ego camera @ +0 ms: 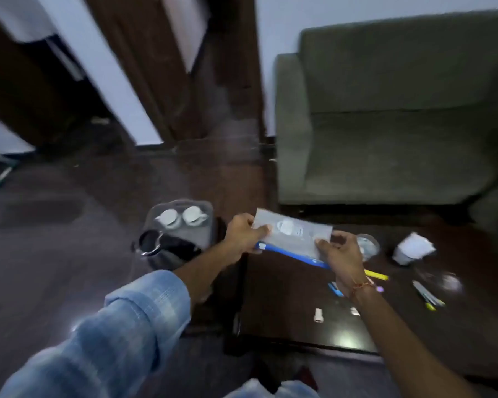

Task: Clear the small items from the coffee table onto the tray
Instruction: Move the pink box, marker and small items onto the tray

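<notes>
— Both hands up on it! The left hand point(243, 234) pinches one end of the clear plastic zip pouch with the blue edge point(292, 238), the right hand point(341, 251) pinches the other.

— Where's it sitting?

— Held above the dark wooden coffee table point(299, 326), left end. The grey plastic tray point(206, 234), carrying two white cups point(181, 218) and a dark kettle point(155, 242), sits just left.

— On the table?

— A yellow pen point(377, 275), a small white adapter point(318, 315).

Green sofa point(397, 124), perhaps curtains point(144, 67) behind.
</notes>
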`<state>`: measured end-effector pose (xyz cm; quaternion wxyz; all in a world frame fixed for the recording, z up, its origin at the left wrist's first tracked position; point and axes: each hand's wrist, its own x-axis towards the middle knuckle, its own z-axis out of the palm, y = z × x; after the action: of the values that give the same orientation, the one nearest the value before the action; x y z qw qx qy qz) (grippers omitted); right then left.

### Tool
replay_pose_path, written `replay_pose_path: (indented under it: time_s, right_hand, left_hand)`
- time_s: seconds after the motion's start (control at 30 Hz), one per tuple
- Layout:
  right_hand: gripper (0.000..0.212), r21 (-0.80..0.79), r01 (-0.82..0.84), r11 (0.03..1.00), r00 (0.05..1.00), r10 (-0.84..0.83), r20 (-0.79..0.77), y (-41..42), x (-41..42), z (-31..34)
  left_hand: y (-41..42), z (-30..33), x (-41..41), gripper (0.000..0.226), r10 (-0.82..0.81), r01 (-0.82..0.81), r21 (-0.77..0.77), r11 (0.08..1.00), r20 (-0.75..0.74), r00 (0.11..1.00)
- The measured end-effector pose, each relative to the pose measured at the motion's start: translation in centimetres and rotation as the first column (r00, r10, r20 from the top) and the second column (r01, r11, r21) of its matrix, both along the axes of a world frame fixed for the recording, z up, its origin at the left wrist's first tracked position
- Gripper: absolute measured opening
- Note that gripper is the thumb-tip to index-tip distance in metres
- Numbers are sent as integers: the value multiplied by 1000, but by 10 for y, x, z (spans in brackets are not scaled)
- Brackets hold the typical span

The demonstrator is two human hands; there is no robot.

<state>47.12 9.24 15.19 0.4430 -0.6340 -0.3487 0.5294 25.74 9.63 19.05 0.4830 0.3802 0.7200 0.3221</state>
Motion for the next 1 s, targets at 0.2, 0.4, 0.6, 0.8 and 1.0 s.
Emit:
replay_pose_path:
  time_s: [0.2, 0.4, 0.6, 0.8, 1.0]
  right_hand:
    - [7, -227, -411, 883, 886, 445, 129, -47, -128, -42]
    - [21, -381, -493, 782, 853, 521, -34, -78, -217, -64]
    - [9, -529, -379, 759, 915, 392, -94, -66, -297, -88]
    - [15, -622, -260, 738, 954, 297, -47, -47, -354, -108]
    - [35, -709, -127, 694, 985, 170, -10, -36, -374, -135]
  left_hand:
    - [-125, -49, -124, 28, 361, -369, -170, 914, -77, 929]
    - [-175, -74, -205, 17, 525, -538, -219, 814, -120, 843]
    - [-162, -105, -289, 15, 575, -544, -295, 785, 24, 817]
    - [-129, -134, -353, 13, 590, -495, -422, 759, 125, 798]
    - [-105, -160, -368, 8, 490, -450, -459, 766, -37, 871]
